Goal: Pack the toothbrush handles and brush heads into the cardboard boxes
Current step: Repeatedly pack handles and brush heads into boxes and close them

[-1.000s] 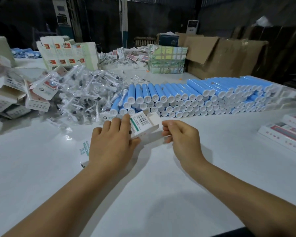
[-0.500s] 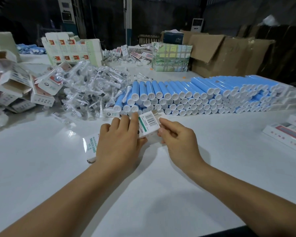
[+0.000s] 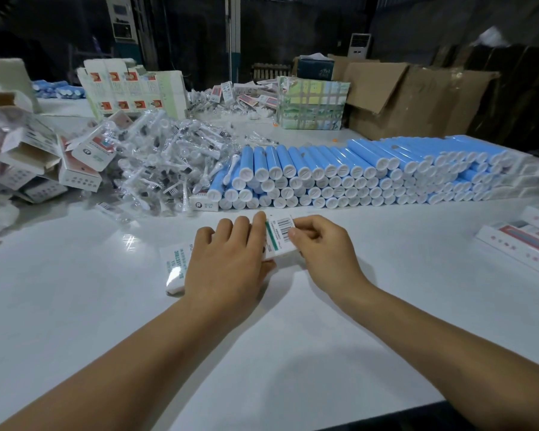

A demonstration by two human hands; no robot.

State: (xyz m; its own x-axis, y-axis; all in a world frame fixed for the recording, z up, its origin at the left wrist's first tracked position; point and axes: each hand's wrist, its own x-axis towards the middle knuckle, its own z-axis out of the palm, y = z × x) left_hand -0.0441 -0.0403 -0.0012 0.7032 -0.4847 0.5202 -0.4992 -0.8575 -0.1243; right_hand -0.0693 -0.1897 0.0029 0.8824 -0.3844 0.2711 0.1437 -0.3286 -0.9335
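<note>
My left hand (image 3: 227, 259) grips the white box (image 3: 175, 269), hiding its middle; right hand (image 3: 327, 247) pinches its barcode end flap (image 3: 282, 227). Contents unseen.

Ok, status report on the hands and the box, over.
Left hand holds box on table. Right hand pinches its barcode end. Nothing in the way.
</note>
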